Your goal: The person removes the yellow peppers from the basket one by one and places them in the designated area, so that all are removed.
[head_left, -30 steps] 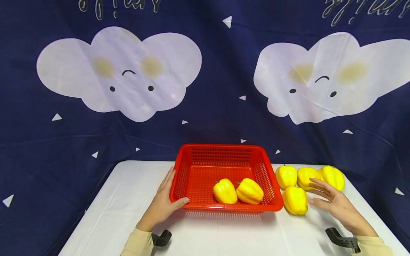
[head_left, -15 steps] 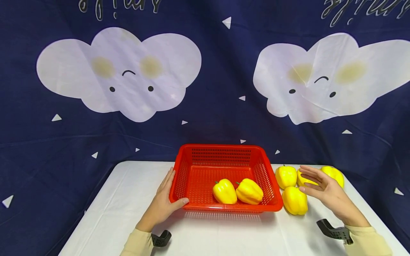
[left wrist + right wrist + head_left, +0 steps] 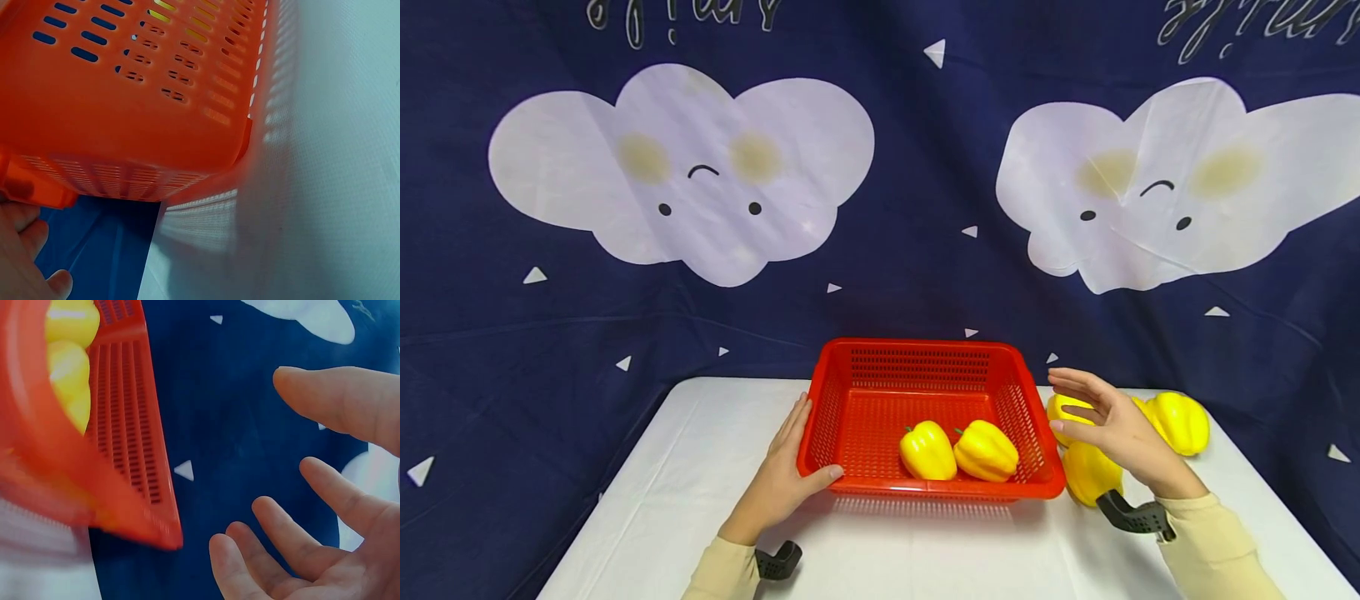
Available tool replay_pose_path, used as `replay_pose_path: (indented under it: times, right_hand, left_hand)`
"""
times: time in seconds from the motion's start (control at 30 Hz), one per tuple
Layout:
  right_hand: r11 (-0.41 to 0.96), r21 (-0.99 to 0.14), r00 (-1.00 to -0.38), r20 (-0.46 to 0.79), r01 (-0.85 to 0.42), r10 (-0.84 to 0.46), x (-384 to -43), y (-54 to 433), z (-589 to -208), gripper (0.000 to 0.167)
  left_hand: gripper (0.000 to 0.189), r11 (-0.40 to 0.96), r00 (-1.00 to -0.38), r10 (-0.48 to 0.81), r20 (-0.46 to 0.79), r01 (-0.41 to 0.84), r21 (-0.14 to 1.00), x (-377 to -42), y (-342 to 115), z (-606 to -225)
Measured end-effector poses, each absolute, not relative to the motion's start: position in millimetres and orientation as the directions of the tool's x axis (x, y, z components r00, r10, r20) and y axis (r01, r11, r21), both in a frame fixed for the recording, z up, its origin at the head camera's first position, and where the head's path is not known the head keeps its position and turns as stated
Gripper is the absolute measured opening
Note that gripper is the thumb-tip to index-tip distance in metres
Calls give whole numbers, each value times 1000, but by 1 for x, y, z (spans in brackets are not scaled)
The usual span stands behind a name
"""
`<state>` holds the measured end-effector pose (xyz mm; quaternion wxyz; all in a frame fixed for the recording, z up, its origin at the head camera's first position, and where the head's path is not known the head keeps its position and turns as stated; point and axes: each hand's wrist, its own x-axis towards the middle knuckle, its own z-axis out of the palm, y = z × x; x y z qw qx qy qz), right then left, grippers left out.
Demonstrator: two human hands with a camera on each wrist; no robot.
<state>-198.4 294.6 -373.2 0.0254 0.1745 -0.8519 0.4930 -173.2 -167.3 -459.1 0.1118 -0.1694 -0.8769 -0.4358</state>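
Observation:
Two yellow bell peppers, a left one (image 3: 928,451) and a right one (image 3: 987,451), lie in the near right part of a red plastic basket (image 3: 917,362). My left hand (image 3: 782,471) rests against the basket's left side, fingers straight along it and thumb on the near rim. From the left wrist view, the fingers (image 3: 34,237) reach beneath the rim. Just right of the basket, my right hand (image 3: 1116,425) hovers over more yellow bell peppers, fingers spread and holding nothing. It partly hides a nearer pepper (image 3: 1090,473) and others behind; another pepper (image 3: 1182,423) shows past it.
The basket stands on a white-covered table (image 3: 917,550), close to its far edge. Behind hangs a dark blue curtain (image 3: 925,250) printed with white clouds. Each wrist wears a black bracket, as on the right one (image 3: 1135,514).
My right hand has moved left and away from me, from beside the peppers to near the basket's right rim. The left hand and basket stay in place.

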Motion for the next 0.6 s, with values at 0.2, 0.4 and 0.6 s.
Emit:
replay_pose_path:
  times: [0.2,0.4,0.6]
  right_hand:
    - [392,-847,-913,234,-360,-335,-210,275,-368,63]
    - [380,-845,-897,228,-376,-380,-221,257,-365,62]
    - [386,-860,-898,166,-334,-409,-231,242,-364,63]
  left_hand:
    - [104,569,-921,194,339,387,725,-173,-168,-460]
    - [103,564,-920,200,337,389,728,-173,-167,-460]
    - [103,566,-918,197,343,392,725,-174,-168,-461]
